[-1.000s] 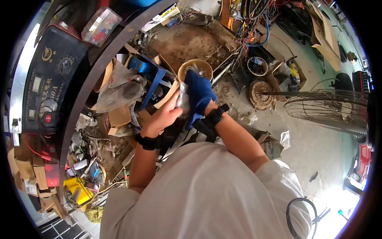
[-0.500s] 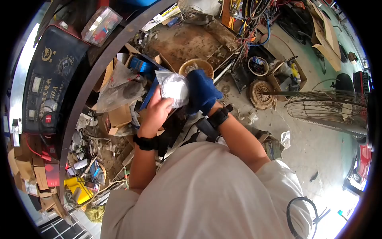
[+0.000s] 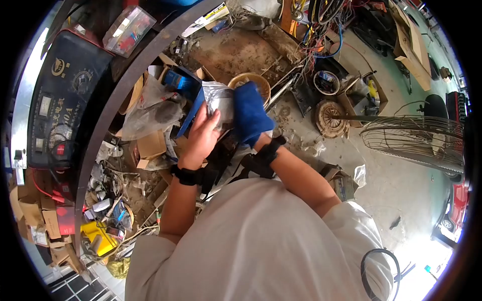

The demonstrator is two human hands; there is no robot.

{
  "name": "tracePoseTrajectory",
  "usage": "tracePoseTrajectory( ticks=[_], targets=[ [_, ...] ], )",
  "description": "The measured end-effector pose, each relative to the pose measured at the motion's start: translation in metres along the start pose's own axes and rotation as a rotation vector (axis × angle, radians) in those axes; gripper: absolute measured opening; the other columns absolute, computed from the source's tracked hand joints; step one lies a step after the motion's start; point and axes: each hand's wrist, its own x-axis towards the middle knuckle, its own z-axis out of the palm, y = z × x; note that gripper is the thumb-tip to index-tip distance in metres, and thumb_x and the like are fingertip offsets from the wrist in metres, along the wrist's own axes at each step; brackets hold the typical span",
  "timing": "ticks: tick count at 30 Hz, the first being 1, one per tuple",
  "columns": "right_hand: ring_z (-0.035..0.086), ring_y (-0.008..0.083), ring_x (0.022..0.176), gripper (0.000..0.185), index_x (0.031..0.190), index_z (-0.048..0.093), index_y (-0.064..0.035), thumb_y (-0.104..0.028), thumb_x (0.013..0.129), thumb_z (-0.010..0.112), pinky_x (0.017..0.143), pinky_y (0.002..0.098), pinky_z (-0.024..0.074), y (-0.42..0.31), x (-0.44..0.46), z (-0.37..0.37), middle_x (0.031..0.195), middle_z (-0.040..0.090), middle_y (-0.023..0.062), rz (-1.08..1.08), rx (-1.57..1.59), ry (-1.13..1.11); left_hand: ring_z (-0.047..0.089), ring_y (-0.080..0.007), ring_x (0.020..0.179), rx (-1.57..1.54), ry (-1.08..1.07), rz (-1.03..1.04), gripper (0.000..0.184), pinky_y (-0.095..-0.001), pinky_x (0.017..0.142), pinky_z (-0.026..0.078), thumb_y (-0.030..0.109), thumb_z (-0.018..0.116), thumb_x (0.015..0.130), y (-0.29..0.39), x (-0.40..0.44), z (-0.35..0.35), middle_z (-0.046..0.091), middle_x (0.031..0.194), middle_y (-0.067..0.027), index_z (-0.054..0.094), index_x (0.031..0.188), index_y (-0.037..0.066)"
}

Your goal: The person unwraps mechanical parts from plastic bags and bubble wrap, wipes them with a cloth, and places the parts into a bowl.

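Note:
A shiny silver disc-like piece in a clear plastic bag (image 3: 221,104) is in my left hand (image 3: 198,139), held from its lower left side with the thumb on the near face. Against the bag's right side lies a blue cloth (image 3: 249,113), bunched over my right hand (image 3: 263,141). The cloth hides the right fingers; only the heel of the hand shows at its lower edge. Both hands are close together in front of my chest, above the cluttered floor. A black band circles each wrist.
A brown round basin (image 3: 253,82) stands just beyond the cloth. Cardboard boxes and a clear plastic bag (image 3: 150,118) lie at left, beside a curved dark metal edge (image 3: 108,95). On the right are a clutch-like round plate (image 3: 330,118) and a wire fan cage (image 3: 411,138).
The bagged piece has turned in my left hand, showing its face less squarely. My left fingers have opened out somewhat along it. The blue cloth has shifted slightly and lies flatter.

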Motion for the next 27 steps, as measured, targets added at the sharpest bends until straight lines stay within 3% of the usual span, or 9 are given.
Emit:
tracePoseTrajectory(
  ticks=[1, 3, 5, 7, 8, 10, 14, 19, 27],
  targets=[
    [0.050, 0.0414, 0.102, 0.031, 0.105, 0.052, 0.0024, -0.007, 0.076, 0.053, 0.093, 0.0420, 0.0399, -0.003, -0.004, 0.007, 0.103, 0.052, 0.0257, -0.100, -0.001, 0.107, 0.047, -0.0181, 0.115, 0.442, -0.021, 0.175, 0.047, -0.0327, 0.097, 0.038, 0.008, 0.048, 0.092, -0.008, -0.002, -0.001, 0.047, 0.126, -0.0094, 0.034, 0.136, 0.007],
    [0.047, 0.0420, 0.109, 0.032, 0.113, 0.050, 0.0025, -0.009, 0.083, 0.050, 0.099, 0.0418, 0.0357, 0.016, -0.015, 0.044, 0.109, 0.051, 0.0278, -0.067, 0.136, 0.266, 0.049, -0.0154, 0.109, -0.702, 0.039, -0.375, 0.046, -0.0295, 0.090, 0.042, 0.013, 0.050, 0.093, 0.008, 0.003, 0.013, 0.048, 0.122, -0.0055, 0.034, 0.137, 0.009],
    [0.047, 0.0399, 0.113, 0.031, 0.118, 0.046, 0.0009, -0.011, 0.089, 0.047, 0.096, 0.0411, 0.0386, 0.024, -0.018, 0.042, 0.115, 0.050, 0.0266, 0.204, 0.055, 0.026, 0.050, -0.0158, 0.108, -0.825, -0.015, -0.414, 0.047, -0.0283, 0.091, 0.041, 0.013, 0.050, 0.093, 0.007, 0.003, 0.005, 0.050, 0.122, -0.0059, 0.034, 0.136, 0.007],
    [0.056, 0.0372, 0.093, 0.022, 0.104, 0.049, -0.0031, -0.012, 0.085, 0.053, 0.083, 0.0403, 0.0437, 0.045, -0.015, 0.041, 0.094, 0.058, 0.0212, 0.304, 0.484, -0.059, 0.051, -0.0183, 0.110, -0.490, 0.026, -0.335, 0.047, -0.0304, 0.094, 0.042, 0.011, 0.050, 0.092, -0.015, 0.002, -0.012, 0.050, 0.125, -0.0091, 0.034, 0.136, 0.005],
    [0.058, 0.0352, 0.082, 0.015, 0.094, 0.053, -0.0045, -0.011, 0.081, 0.056, 0.077, 0.0395, 0.0446, 0.047, -0.017, 0.041, 0.082, 0.059, 0.0179, 0.427, 0.740, -0.062, 0.052, -0.0193, 0.110, -0.751, 0.087, -0.417, 0.048, -0.0314, 0.094, 0.043, 0.010, 0.051, 0.091, -0.012, 0.000, -0.019, 0.049, 0.126, -0.0104, 0.035, 0.135, 0.005],
    [0.060, 0.0316, 0.069, 0.005, 0.079, 0.057, -0.0069, -0.010, 0.074, 0.059, 0.067, 0.0378, 0.0444, 0.052, -0.019, 0.036, 0.069, 0.060, 0.0132, 0.315, 0.706, -0.225, 0.053, -0.0194, 0.107, -0.704, 0.232, -0.485, 0.043, -0.0354, 0.093, 0.044, 0.007, 0.052, 0.087, -0.051, 0.004, -0.050, 0.053, 0.118, -0.0095, 0.041, 0.128, 0.005],
    [0.058, 0.0279, 0.064, 0.005, 0.059, 0.059, -0.0125, -0.012, 0.064, 0.060, 0.061, 0.0365, 0.0388, 0.053, -0.006, 0.025, 0.059, 0.057, 0.0074, -0.227, -0.435, -0.284, 0.055, -0.0198, 0.101, -0.582, 0.493, -0.351, 0.038, -0.0367, 0.088, 0.045, 0.006, 0.052, 0.086, -0.126, -0.002, -0.134, 0.054, 0.115, -0.0068, 0.043, 0.123, 0.006],
    [0.057, 0.0255, 0.066, 0.019, 0.081, 0.059, -0.0098, -0.013, 0.061, 0.061, 0.062, 0.0365, 0.0377, 0.070, -0.018, 0.025, 0.066, 0.055, 0.0050, -0.226, -0.832, -0.148, 0.051, -0.0189, 0.099, -0.315, 0.810, -0.473, 0.042, -0.0345, 0.087, 0.040, 0.007, 0.057, 0.084, -0.194, -0.009, -0.202, 0.054, 0.111, -0.0069, 0.043, 0.123, 0.003],
    [0.058, 0.0199, 0.065, 0.003, 0.064, 0.058, -0.0187, -0.022, 0.065, 0.059, 0.059, 0.0385, 0.0323, 0.090, -0.031, -0.020, 0.065, 0.058, 0.0000, -0.205, -0.468, -0.115, 0.050, -0.0199, 0.099, 0.024, 1.015, -0.317, 0.031, -0.0319, 0.087, 0.039, -0.002, 0.049, 0.089, -0.162, 0.001, -0.170, 0.050, 0.113, -0.0104, 0.043, 0.117, 0.011]
  ],
)
